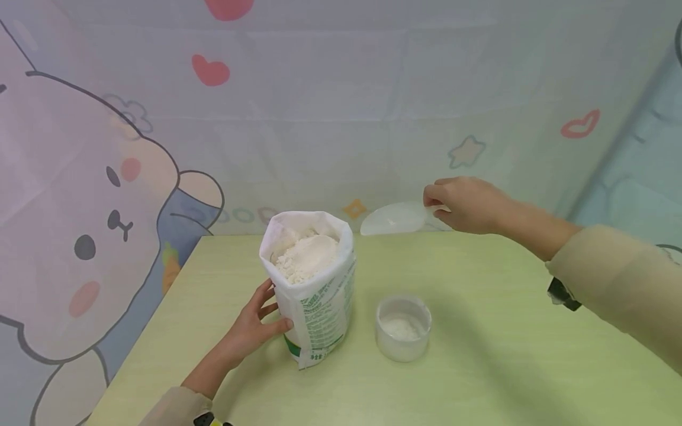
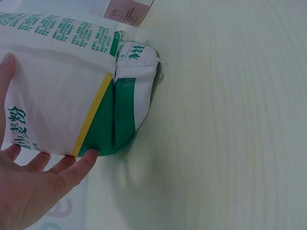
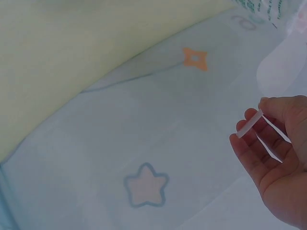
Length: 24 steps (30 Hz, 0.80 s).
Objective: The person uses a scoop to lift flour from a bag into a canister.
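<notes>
An upright white bag of flour (image 1: 325, 313) with green print stands on the table, its top open and white flour (image 1: 309, 257) visible inside. My left hand (image 1: 250, 331) holds its left side, thumb on the printed front. The left wrist view shows the fingers of that hand (image 2: 43, 187) along the side of the bag (image 2: 53, 91). Up at the right, my right hand (image 1: 469, 204) grips the handle of a translucent white scoop (image 1: 396, 219), raised above the table. In the right wrist view, fingers and thumb pinch the handle, with the scoop (image 3: 283, 69) beyond.
Right of the bag stands a small round translucent cup (image 1: 402, 346) with white powder in it. The pale green table (image 1: 506, 343) ends at a cloth backdrop (image 1: 346, 118) printed with a cartoon animal, hearts and stars.
</notes>
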Motion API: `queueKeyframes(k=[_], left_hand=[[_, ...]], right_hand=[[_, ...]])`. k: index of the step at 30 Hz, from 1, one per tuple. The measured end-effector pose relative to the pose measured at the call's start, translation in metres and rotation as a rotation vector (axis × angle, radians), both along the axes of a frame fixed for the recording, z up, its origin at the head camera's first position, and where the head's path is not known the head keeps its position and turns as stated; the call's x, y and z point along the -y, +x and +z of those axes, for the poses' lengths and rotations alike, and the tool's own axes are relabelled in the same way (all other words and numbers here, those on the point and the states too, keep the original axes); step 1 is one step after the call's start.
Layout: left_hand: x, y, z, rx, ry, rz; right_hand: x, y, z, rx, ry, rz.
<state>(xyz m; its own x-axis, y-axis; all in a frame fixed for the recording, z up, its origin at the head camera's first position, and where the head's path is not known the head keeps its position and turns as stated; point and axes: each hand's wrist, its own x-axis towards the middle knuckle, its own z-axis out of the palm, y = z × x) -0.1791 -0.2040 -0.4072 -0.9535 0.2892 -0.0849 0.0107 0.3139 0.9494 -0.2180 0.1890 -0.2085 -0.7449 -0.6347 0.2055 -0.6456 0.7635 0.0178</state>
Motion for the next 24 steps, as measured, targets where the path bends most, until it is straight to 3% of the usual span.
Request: queueKeyframes(k=[11, 24], left_hand=[[0.002, -0.002, -0.003, -0.015, -0.014, 0.006], [0.002, -0.002, -0.006, -0.009, 0.005, 0.018]], right_hand=[[0.034, -0.005, 0.027, -0.084, 0.021, 0.030], [0.072, -0.003, 0.050, -0.200, 0.252, 0.047]])
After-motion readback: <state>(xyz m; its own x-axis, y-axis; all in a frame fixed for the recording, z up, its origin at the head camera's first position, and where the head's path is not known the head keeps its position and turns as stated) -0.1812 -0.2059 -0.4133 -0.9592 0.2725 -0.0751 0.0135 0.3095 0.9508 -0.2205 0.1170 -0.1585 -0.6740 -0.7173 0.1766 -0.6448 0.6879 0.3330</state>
